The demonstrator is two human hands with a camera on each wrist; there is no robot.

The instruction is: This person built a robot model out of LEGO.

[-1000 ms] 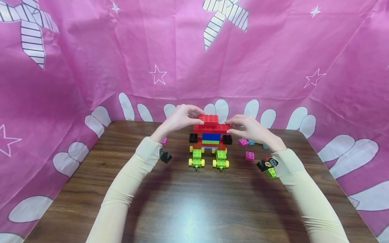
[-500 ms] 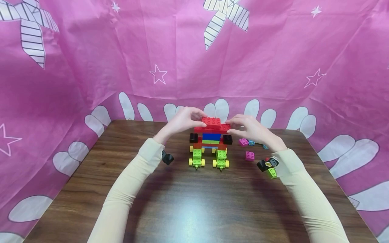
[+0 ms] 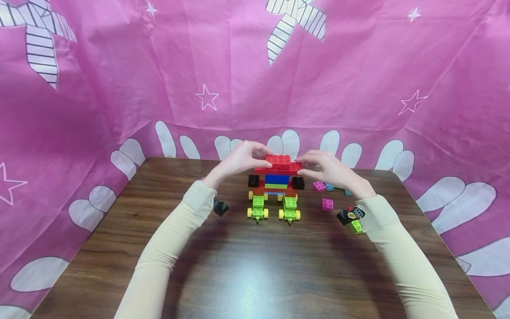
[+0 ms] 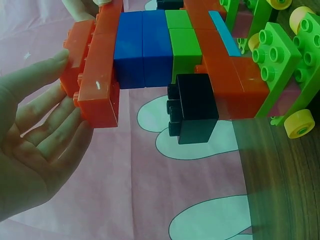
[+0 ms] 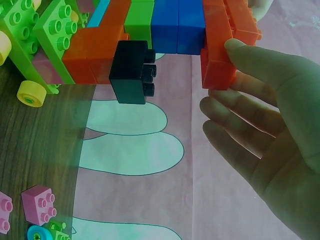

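Note:
A toy-brick build stands upright in the middle of the table, on lime green wheeled bases with yellow wheels. Blue bricks form its centre, and a black brick sticks out on each side. Across the top runs a row of red bricks, with a smaller red brick on it. My left hand pinches that upper red brick by its left end, thumb in front. Gripping the right end of the red row is my right hand, its thumb on the near face. The far fingertips are partly hidden.
Right of the build lie pink bricks, a blue-wheeled piece and a lime green brick close to the right wrist camera. A pink printed cloth hangs behind the dark wooden table.
My left hand has slid the upper red brick slightly right and down onto the red row, where it now sits lower. The right hand has stayed in place.

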